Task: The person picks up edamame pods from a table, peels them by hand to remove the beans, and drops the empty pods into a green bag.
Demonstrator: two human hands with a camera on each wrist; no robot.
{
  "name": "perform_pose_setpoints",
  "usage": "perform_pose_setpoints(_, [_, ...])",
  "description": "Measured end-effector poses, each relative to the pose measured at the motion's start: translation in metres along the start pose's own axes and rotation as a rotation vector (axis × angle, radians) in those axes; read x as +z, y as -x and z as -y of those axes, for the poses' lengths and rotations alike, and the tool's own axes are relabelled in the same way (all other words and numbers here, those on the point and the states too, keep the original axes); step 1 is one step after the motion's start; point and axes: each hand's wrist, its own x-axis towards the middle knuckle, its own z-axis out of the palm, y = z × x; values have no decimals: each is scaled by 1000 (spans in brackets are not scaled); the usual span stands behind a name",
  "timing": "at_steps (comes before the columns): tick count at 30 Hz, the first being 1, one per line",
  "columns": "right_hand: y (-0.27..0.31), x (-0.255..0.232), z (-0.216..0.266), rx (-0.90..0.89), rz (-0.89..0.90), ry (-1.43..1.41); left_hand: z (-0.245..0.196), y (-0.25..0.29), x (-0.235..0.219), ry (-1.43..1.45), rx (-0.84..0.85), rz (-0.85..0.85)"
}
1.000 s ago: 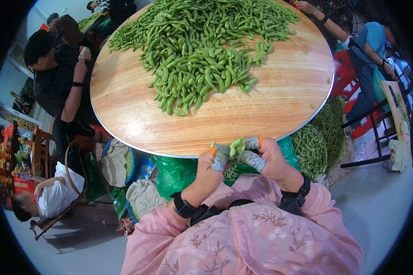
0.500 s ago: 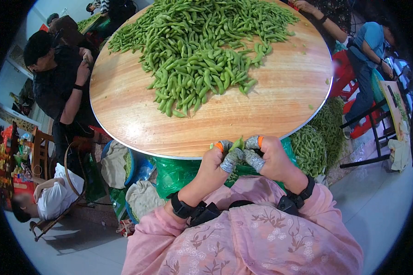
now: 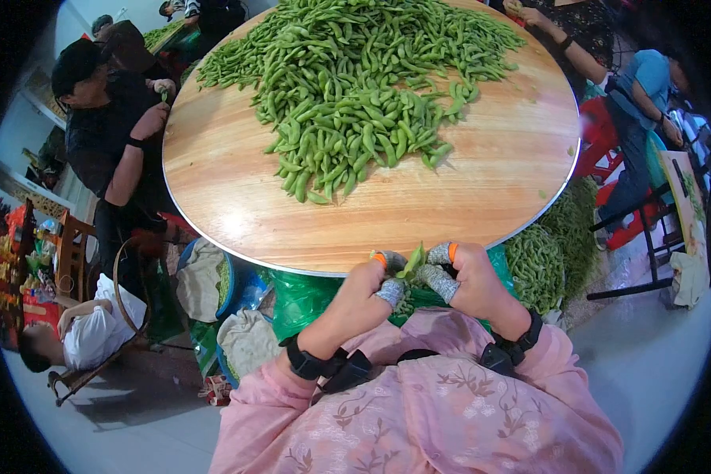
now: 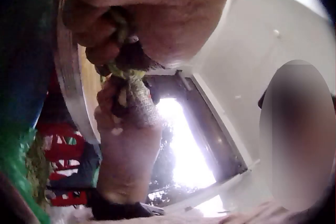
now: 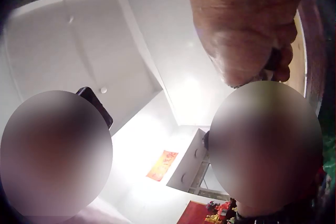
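Observation:
Just off the near edge of the round wooden table [image 3: 237, 189], a green soybean pod [image 3: 412, 262] stands out between my two hands. My left hand [image 3: 359, 300] and my right hand [image 3: 479, 286] pinch it from either side with thumbs and curled fingers. Grey knit sleeves and bits of orange cover the thumbs and forefingers. In the left wrist view, the left hand [image 4: 157, 14] is curled above, its fingertips meeting those of the right hand [image 4: 128, 140]. The right wrist view has the right hand [image 5: 244, 29] at the top, its fingertips partly covered by a blurred patch.
A large heap of soybean pods [image 3: 355, 95] covers the far half of the table. Green plastic [image 3: 292, 304] hangs below the near edge, and more pods [image 3: 541, 261] are piled at the right. A cloth-covered blue tub [image 3: 201, 272] stands at the left. Other people sit around.
The hands drew together around the pod, then parted slightly, with the left fingers shifting their grip. Now the pod sticks up thinner and more pointed. The head view has shifted a little.

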Motion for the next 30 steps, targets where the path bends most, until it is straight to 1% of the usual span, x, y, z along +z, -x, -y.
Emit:
perform_pose_setpoints(2, [0, -2, 0, 14, 5, 6, -10, 2, -4, -111, -54, -104])
perform_pose_setpoints(3, [-1, -2, 1, 27, 15, 11, -15, 2, -2, 50, -65, -135])
perform_pose_setpoints(4, [-1, 0, 3, 23, 14, 11, -15, 1, -2, 47, -62, -137])
perform_pose_setpoints(6, [-1, 2, 8, -7, 63, -24, -15, -2, -1, -98, 4, -83])
perform_pose_setpoints(7, [-1, 2, 8, -11, 64, -23, -16, -3, 0, -99, 6, -86])
perform_pose_setpoints(9, [-2, -2, 6, -9, 51, 8, -17, -4, 2, -19, 67, -60])
perform_pose_setpoints(10, [-1, -3, 6, -12, 52, 10, -17, -5, 5, -19, 70, -62])
perform_pose_setpoints(12, [1, -5, 5, 40, 106, -21, -16, -5, 11, -95, 141, -118])
perform_pose_setpoints(13, [2, -6, 5, 37, 108, -20, -15, -5, 13, -96, 143, -121])
perform_pose_setpoints(15, [3, -6, 7, 15, 122, 76, -12, -7, 14, -157, 131, -131])
perform_pose_setpoints(17, [3, -4, 7, -9, 97, 84, -8, -6, 17, -188, 126, -136])
perform_pose_setpoints(19, [5, -6, 6, -36, 66, 93, -10, -8, 19, -89, 27, -105])
perform_pose_setpoints(20, [8, -11, 3, -20, 62, 205, -13, -9, 16, -92, 33, -106])
perform_pose_setpoints(21, [10, -18, 1, -3, 59, 315, -24, -9, 11, -321, 17, -16])
perform_pose_setpoints(22, [14, -29, -2, -5, 58, 317, -35, -10, 6, -549, 0, 75])
perform_pose_setpoints(24, [26, -57, -7, 91, -4, 540, -46, -19, -10, -606, 1, 85])
perform_pose_setpoints(26, [38, -88, -12, 186, -17, 712, -48, -35, -27, -883, 299, -149])
perform_pose_setpoints(27, [46, -99, -17, 186, -24, 713, -50, -48, -38, -973, 343, -220])
perform_pose_setpoints(28, [56, -108, -22, 307, -88, 831, -53, -64, -48, -1063, 389, -293])
perform_pose_setpoints(29, [62, -115, -26, 430, -154, 946, -58, -78, -54, -1108, 435, -312])
perform_pose_setpoints(30, [66, -119, -28, 432, -161, 946, -62, -91, -59, -1152, 482, -331])
